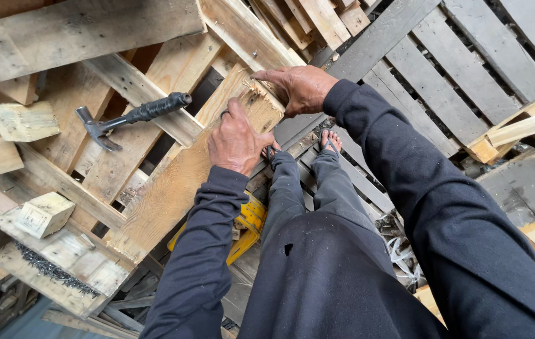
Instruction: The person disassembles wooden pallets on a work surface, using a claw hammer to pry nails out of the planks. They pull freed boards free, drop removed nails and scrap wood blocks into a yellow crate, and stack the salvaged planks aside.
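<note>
My left hand [236, 141] rests flat on a pale wooden plank [179, 182] that slants from the lower left up to the middle. My right hand [299, 86] grips the plank's splintered upper end. A claw hammer [130, 118] with a black handle lies loose on the pallet slats to the left of both hands, untouched. My legs in dark trousers and my sandalled feet [329, 143] show below the hands.
Grey weathered pallets [468, 69] spread to the right and top. Loose wood blocks [43, 213] lie at the left. A yellow tool [248, 226] sits under the plank by my left sleeve. A strip of nails [54, 271] lies on a board at lower left.
</note>
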{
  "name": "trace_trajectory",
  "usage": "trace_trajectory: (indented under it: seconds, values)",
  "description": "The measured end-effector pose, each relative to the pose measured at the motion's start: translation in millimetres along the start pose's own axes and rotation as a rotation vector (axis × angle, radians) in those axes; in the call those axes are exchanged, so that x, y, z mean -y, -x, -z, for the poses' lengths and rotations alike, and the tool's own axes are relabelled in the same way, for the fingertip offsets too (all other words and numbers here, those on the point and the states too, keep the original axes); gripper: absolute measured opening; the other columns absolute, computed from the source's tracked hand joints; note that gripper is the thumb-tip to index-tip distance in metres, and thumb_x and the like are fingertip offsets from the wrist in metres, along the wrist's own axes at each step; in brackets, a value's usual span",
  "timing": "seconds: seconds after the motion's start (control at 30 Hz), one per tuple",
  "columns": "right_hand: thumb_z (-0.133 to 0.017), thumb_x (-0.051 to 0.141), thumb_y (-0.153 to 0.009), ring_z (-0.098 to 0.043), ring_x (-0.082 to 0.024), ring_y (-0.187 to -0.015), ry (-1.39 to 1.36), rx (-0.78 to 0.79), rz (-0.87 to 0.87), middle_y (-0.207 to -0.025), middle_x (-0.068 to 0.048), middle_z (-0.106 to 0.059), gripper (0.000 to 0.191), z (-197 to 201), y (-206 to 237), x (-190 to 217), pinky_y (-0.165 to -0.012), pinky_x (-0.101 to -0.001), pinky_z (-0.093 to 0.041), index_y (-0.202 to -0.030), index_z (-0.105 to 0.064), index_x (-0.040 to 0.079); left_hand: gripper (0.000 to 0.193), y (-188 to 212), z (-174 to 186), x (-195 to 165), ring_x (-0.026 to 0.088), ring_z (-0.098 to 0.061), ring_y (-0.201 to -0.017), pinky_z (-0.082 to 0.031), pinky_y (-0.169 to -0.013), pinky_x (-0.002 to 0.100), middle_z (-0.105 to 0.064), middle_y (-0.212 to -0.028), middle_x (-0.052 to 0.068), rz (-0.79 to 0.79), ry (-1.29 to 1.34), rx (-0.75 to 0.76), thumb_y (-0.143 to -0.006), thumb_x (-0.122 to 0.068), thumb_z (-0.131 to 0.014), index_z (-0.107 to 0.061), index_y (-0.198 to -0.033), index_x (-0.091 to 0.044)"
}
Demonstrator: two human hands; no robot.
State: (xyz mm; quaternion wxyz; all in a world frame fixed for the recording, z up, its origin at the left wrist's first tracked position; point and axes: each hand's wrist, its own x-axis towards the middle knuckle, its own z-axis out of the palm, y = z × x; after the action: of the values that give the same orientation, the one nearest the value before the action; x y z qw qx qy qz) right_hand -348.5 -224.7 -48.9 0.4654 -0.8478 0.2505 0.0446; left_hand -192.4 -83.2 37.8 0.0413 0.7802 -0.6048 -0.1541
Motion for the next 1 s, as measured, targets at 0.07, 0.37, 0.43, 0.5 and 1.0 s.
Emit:
trace_trajectory:
  seconds: [0.07, 0.37, 0.43, 0.5, 1.0]
  values:
    - [-0.090, 0.016, -0.067, -0.069, -0.037, -0.103, -0.010, 0.049, -0.051, -0.120, -0.020, -0.068, 0.113, -0.7, -0.2, -0.6, -0.093, -0.0447, -0.058, -0.163, -0.032, 0.028, 0.086, -0.2, -0.2, -0.6, 0.039, -0.071, -0.065, -0.060, -0.057, 0.046, -0.067, -0.075, 0.021, -0.015, 0.026, 0.012, -0.066, -0.044, -0.097, -0.048, -0.117, 0.005]
    - [-0.089, 0.012, -0.063, -0.068, -0.038, -0.095, -0.022, 0.002, 0.012, -0.126, -0.018, -0.063, 0.113, -2.6, -0.2, -5.8, -0.082, -0.0480, -0.058, -0.160, -0.031, 0.027, 0.092, 1.7, -2.4, -2.8, 0.037, -0.072, -0.071, -0.061, -0.061, 0.044, -0.068, -0.082, 0.018, -0.003, 0.010, -0.018, -0.065, -0.045, -0.096, -0.047, -0.127, 0.001]
    - [-0.085, 0.008, -0.069, -0.068, -0.037, -0.093, 0.008, 0.022, -0.020, -0.124, -0.018, -0.064, 0.110, -0.7, 0.3, -1.7, -0.082, -0.0472, -0.059, -0.162, -0.029, 0.027, 0.096, 0.9, -3.2, 1.2, 0.037, -0.072, -0.071, -0.060, -0.060, 0.045, -0.069, -0.083, 0.019, -0.002, 0.060, -0.026, -0.063, -0.046, -0.096, -0.047, -0.132, -0.001]
    - [-0.081, 0.003, -0.070, -0.068, -0.037, -0.090, 0.056, -0.004, -0.009, -0.125, -0.020, -0.062, 0.110, 5.4, 2.1, 9.0, -0.082, -0.0458, -0.059, -0.163, -0.027, 0.026, 0.107, -1.9, -4.8, 9.3, 0.039, -0.071, -0.068, -0.058, -0.058, 0.047, -0.069, -0.080, 0.020, -0.011, 0.150, -0.040, -0.054, -0.049, -0.096, -0.046, -0.137, -0.003]
    - [-0.065, 0.005, -0.101, -0.067, -0.026, -0.085, 0.113, -0.305, 0.137, -0.102, -0.014, -0.066, 0.042, 46.2, -61.8, 201.5, -0.074, -0.0362, -0.055, -0.143, -0.060, 0.002, 0.036, 50.6, 29.7, 170.1, 0.022, -0.069, -0.095, -0.059, -0.088, 0.037, -0.070, -0.114, 0.016, 0.476, 2.606, -0.136, -0.110, -0.019, -0.040, -0.057, -0.136, 0.000]
